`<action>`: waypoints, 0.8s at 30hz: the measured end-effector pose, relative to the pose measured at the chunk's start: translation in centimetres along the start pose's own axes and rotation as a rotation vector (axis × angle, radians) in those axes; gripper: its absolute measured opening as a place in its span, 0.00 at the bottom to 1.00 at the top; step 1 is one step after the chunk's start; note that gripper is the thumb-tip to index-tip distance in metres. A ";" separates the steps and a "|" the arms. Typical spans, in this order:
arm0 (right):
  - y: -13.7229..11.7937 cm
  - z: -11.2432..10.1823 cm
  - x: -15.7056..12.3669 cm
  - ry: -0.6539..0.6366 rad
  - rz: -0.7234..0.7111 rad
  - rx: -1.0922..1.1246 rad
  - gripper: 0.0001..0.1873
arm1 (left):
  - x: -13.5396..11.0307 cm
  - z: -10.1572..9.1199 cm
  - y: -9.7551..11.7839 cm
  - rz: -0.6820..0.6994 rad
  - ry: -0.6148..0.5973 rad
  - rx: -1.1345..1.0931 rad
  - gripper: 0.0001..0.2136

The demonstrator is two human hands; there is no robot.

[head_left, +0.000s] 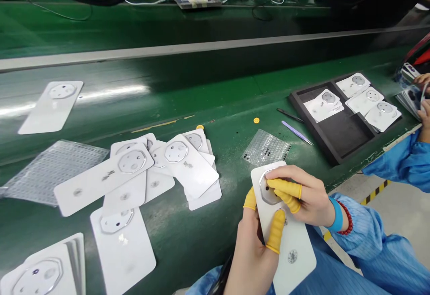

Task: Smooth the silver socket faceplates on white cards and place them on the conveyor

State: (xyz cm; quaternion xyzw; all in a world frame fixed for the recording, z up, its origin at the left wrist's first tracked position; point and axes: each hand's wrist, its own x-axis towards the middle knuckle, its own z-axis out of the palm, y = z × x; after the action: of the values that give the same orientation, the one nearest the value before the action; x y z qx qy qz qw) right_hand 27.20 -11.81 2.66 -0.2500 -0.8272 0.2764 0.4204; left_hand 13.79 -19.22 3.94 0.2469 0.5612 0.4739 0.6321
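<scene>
My left hand (250, 248), with yellow finger cots on thumb and finger, grips a white phone back cover (295, 270) by its left edge, thumb across its face. The cover is tilted, its octagonal camera ring (264, 194) at the upper end. Over that ring is my right hand (311, 196), fingers bent together and touching the ring area; anything pinched beneath the fingertips is hidden. Small dark dots show inside the ring. Just beyond the cover lies a clear bubbled sheet (264, 142) carrying several small black round pieces.
Several white covers (198, 178) overlap at left, with more stacked (75, 254) near the front. Bubble wrap (50, 169) lies farther left. Purple tweezers (295, 132) and dark tweezers (289, 115) are beside a black tray (327, 151) holding covers. A co-worker's hands (425, 106) are at right.
</scene>
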 end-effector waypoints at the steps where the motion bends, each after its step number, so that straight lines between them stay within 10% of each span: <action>1: 0.1 0.0 0.0 0.009 0.003 0.005 0.16 | 0.0 0.0 0.1 -0.024 -0.008 -0.028 0.26; 18: 1.0 -1.3 -0.9 -0.400 -0.221 -0.261 0.14 | 0.3 -1.2 -2.5 -0.027 -0.027 0.195 0.16; 24: 1.2 0.4 -2.2 -0.185 0.141 -0.093 0.25 | 1.3 -0.8 -1.3 -0.002 0.135 0.029 0.33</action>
State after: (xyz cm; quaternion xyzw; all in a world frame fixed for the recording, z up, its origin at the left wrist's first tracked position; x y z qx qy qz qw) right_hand 28.28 -12.49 0.43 -0.3003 -0.8548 0.2886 0.3095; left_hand 13.33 -18.87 2.00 0.2231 0.6095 0.4808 0.5896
